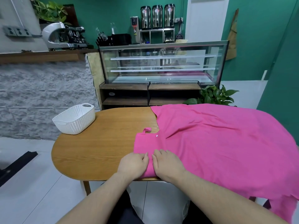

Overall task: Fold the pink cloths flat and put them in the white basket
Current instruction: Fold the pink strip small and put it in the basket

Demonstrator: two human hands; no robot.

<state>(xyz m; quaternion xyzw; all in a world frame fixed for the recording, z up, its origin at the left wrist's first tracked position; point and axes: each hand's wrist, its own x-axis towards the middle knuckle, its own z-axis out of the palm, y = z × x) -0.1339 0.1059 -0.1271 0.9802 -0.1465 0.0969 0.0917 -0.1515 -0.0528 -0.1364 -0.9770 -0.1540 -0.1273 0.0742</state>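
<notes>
At the near edge of the wooden table (97,152), toward five o'clock, lies a small folded pink cloth (145,146) with a loop at its far corner, its right side touching a much larger pink cloth (226,143) spread over the table's right half and hanging off the edge. The fold could spring open, or drag the big sheet along, I reckon, since the two overlap. The left hand (133,165) and the right hand (167,164) rest side by side on the fold, palms down, fingers loosely bent and pressing, grasping nothing. The white basket (74,120) stands well apart at ten o'clock.
</notes>
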